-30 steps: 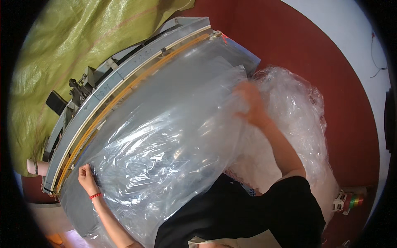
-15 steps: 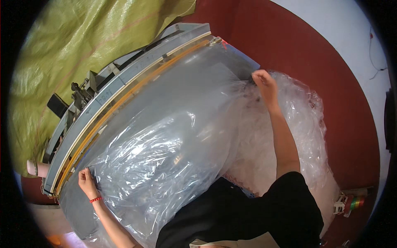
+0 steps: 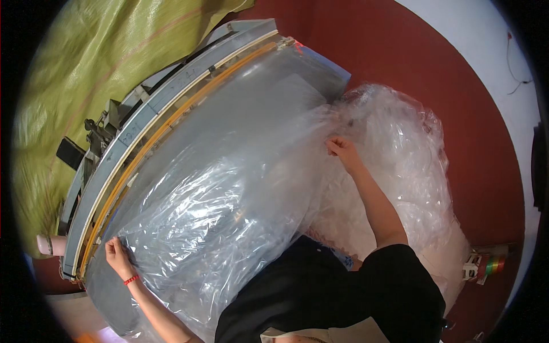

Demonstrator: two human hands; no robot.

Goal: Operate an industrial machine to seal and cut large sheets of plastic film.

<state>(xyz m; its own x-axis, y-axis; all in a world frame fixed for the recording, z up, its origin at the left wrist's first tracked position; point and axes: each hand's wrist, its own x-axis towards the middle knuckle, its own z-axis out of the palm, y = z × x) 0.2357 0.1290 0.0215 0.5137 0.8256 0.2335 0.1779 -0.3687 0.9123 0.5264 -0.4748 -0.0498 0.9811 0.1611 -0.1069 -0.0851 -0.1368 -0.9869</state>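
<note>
A wide sheet of clear plastic film [image 3: 194, 211] lies crinkled and shiny over a grey table [image 3: 106, 286]. My left hand [image 3: 118, 257], with a red bead bracelet at the wrist, pinches the film near the table's left end, close to the machine's bar. On the right, my right hand [image 3: 343, 151] has its thumb and fingers closed on the film near the table's right side. Along the far side of the film runs a long machine bar [image 3: 148, 106] with an orange strip [image 3: 171, 120] in front of it.
A large heap of clear film [image 3: 400, 148] is piled to the right of the table. Yellow-green woven sheeting [image 3: 114, 51] hangs beyond the machine. At the lower right is a multicoloured striped roll [image 3: 493, 264]. A pink cylinder [image 3: 51, 244] sticks out at the bar's left end.
My right hand has come left and toward me from the table's far right corner, its fingers still closed. My left hand stays at nearly the same spot on the film.
</note>
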